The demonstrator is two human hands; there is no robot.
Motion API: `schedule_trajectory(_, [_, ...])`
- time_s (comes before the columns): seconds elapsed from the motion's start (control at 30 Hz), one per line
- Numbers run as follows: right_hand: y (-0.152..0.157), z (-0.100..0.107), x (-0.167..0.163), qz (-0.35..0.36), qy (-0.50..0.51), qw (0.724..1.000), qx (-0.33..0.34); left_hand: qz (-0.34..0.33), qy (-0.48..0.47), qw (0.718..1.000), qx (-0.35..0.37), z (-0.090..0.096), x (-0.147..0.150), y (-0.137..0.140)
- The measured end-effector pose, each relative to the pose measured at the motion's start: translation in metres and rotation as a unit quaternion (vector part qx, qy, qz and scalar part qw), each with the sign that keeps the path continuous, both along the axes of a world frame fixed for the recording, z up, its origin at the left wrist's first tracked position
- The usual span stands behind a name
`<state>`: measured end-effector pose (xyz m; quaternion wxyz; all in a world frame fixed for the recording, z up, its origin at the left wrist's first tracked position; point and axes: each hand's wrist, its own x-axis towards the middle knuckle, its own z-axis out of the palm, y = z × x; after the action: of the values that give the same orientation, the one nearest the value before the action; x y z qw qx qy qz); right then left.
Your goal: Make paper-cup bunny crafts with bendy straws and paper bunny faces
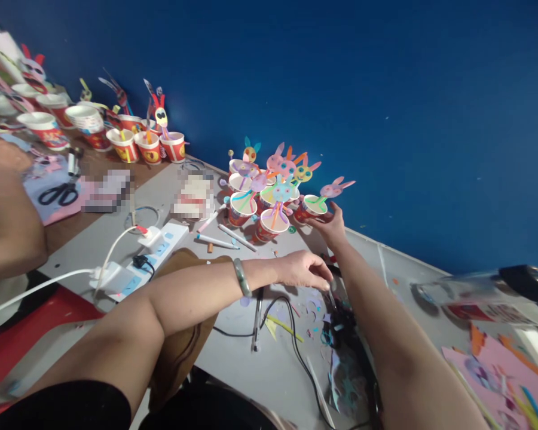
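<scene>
My right hand (330, 227) has its fingers against the side of a red paper cup (302, 213), which stands at the right of a cluster. A pink paper rabbit head (332, 190) on a green strip sticks up from it. Nearer to me, my left hand (305, 270), below a jade bangle (241, 278), has its thumb and fingers brought together over a dark, cluttered patch; anything small between them is too unclear to name. Beside the right hand's cup stand several more red paper cups (272, 226) with coloured paper animal heads, including a light blue one (283, 189).
Markers (217, 241) and a white power strip (168, 242) lie left of the cups. A pen (257, 325), a black cable and paper scraps are in front. At right lie a clear bottle (479, 295) and pink paper (497, 364). Another person's arm (11, 209) is near black scissors (59, 194).
</scene>
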<state>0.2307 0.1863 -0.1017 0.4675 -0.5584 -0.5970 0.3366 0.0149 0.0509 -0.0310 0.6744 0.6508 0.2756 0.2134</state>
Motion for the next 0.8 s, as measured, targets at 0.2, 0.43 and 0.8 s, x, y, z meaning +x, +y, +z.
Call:
schedule_trajectory(0.2, [0.003,0.003,0.015,-0.015,-0.053,0.998,-0.01,-0.01,0.008,1.0,-0.006,0.0,0.001,0.001])
schedule_trajectory(0.43, [-0.035,0.044,0.03,-0.007,-0.159,0.987,0.009,-0.01,0.022,0.999,0.035,0.001,-0.001,0.004])
schedule_trajectory(0.8, [-0.224,0.109,0.052,-0.136,-0.297,0.943,0.069,0.07,0.108,0.966,0.226,0.01,-0.011,0.003])
